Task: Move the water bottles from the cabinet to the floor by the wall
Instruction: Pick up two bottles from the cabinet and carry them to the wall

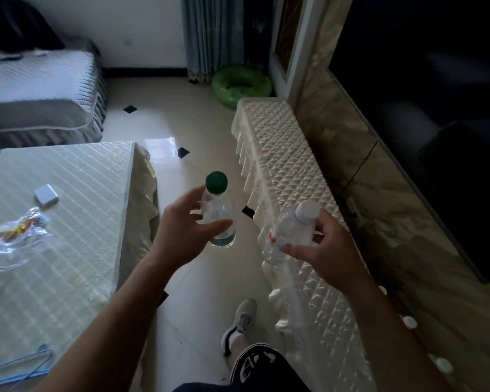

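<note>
My left hand [181, 230] grips a clear water bottle with a green cap [218, 205], held upright over the tiled floor. My right hand [326, 250] holds a clear bottle with a white cap [289, 230] and a red mark on its label, tilted, above the front edge of the low cabinet [283, 171]. The cabinet is covered by a cream quilted cloth and runs along the right wall. More white bottle caps [410, 321] show at the cabinet's rear edge behind my right forearm; their bodies are hidden.
A table under a pale striped cloth [68, 222] stands at left, with a small grey box [46, 195] and crinkled plastic wrap [14, 233]. A bed sits far left, a green inflatable ring [241, 86] by the curtain. My shoe [241, 323] is on the floor between table and cabinet.
</note>
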